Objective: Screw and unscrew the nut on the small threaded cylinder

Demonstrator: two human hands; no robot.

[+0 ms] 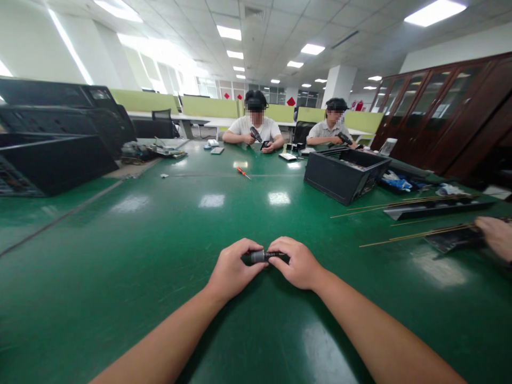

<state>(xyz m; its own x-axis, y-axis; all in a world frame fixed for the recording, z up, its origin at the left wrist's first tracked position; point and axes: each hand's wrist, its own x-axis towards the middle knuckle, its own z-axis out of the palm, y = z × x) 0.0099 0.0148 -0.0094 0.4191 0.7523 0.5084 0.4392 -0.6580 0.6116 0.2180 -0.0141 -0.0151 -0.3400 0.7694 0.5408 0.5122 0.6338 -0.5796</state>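
Observation:
A small black and grey cylindrical object [259, 256] with pale lettering lies crosswise between my hands, low over the green table [168, 234]. My left hand [236, 264] has its fingers and thumb closed around the grey left end. On the black right part, my right hand [295, 262] grips with thumb and fingers. Both hands nearly meet in the middle, and they cover much of the object, so its exact kind does not show. Farther out on the table lies a red-handled screwdriver [242, 172], apart from both hands.
An open black computer case [340, 173] stands at right, near thin brass-coloured rods [376, 242] and a black metal channel [436, 208]. Another person's hand [496, 237] reaches in there. More black cases [60, 160] and circuit boards [168, 149] sit left. Two people across hold drills [256, 134].

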